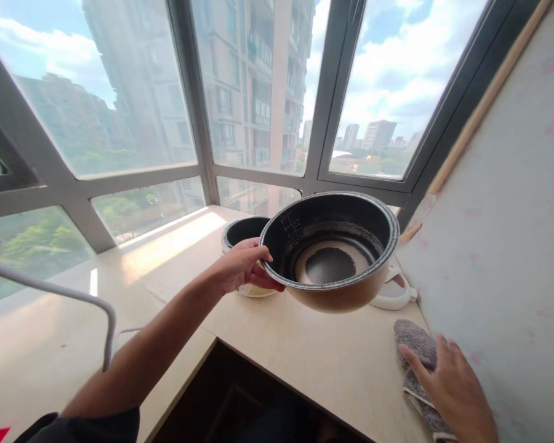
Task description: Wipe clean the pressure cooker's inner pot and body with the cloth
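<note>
Left hand (244, 266) grips the rim of a dark inner pot (331, 249), fingers curled over the edge, thumb beneath; pot held tilted in the air above the wooden counter (314, 357), its mouth facing the camera; inside shows a pale ring of residue. Behind it sits a white cooker body (244, 237), partly hidden, possibly with its lid (394, 294) lying at the right; right hand (452, 384) rests flat, fingers spread, on a grey cloth (415, 357) near the wall (503, 215).

I see a light wood counter (332, 363) wrapping the window corner. On it: white rice cooker base (247, 237) near the window, its white lid (394, 294) beside it, grey cloth (418, 369) by the wall.
</note>
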Demonstrator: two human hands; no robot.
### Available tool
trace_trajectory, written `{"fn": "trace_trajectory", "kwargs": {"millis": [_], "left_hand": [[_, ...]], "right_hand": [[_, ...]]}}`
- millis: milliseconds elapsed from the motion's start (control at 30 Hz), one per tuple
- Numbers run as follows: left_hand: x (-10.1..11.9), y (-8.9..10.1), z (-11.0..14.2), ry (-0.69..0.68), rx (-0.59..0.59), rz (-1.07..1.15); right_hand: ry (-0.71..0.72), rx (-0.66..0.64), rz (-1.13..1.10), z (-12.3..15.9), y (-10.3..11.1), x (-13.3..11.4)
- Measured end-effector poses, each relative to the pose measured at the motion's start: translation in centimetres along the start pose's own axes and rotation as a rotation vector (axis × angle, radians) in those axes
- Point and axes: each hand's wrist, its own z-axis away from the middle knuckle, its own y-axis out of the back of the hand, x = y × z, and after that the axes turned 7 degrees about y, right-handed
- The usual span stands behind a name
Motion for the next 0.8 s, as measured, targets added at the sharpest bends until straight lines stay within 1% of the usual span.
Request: {"fn": "trace_trajectory", "kwargs": {"millis": [33, 100, 133, 167, 233, 300, 333, 400, 467, 500, 567, 633, 667, 733, 800], "left_hand": [[0.6, 0.5, 0.3, -0.008, 0.007, 0.000], [1.7, 1.4, 0.8, -0.024, 0.023, -0.014], [2.2, 1.8, 1.0, -0.030, 0.031, -0.028], [2.7, 2.2, 1.1, -0.035, 0.040, -0.044], [3.7, 3.1, 1.4, -0.041, 0.059, -0.079], [4.5, 4.1, 1.5, -0.046, 0.080, -0.101], [5.0, 4.7, 1.5, -0.049, 0.094, -0.105], [5.9, 6.1, 1.2, -0.064, 0.138, -0.105], [6.9, 7.5, 0.6, -0.102, 0.216, -0.121], [7.4, 8.3, 0.2, -0.134, 0.265, -0.148], [8.3, 9.7, -1.0, -0.209, 0.381, -0.256], [8.8, 11.1, -2.3, -0.267, 0.492, -0.402], [8.9, 11.7, -3.0, -0.286, 0.529, -0.467], [8.8, 12.8, -4.3, -0.300, 0.557, -0.560], [8.5, 13.8, -5.6, -0.299, 0.550, -0.615]], "right_hand": [[0.019, 0.004, -0.044, -1.0, 0.6, -1.7], [-0.018, -0.054, -0.316, -3.3, 2.2, -6.3], [0.010, -0.046, -0.472, -4.4, 3.1, -9.0], [0.071, -0.048, -0.607, -5.6, 3.9, -11.9], [0.221, -0.043, -0.787, -7.9, 5.3, -17.6], [0.379, -0.078, -0.968, -10.1, 5.9, -22.6], [0.428, -0.103, -1.013, -11.1, 5.9, -24.8], [0.448, -0.087, -1.071, -12.9, 5.3, -28.3], [0.468, -0.057, -1.167, -14.4, 4.0, -30.8], [0.466, -0.069, -1.220, -15.0, 3.2, -31.8], [0.451, -0.134, -1.320, -16.3, 1.4, -33.2], [0.415, -0.211, -1.407, -17.4, -0.4, -34.2], [0.390, -0.240, -1.442, -17.8, -1.2, -34.4], [0.333, -0.276, -1.485, -18.5, -2.7, -34.7], [0.285, -0.304, -1.499, -18.9, -4.0, -34.7]]}}
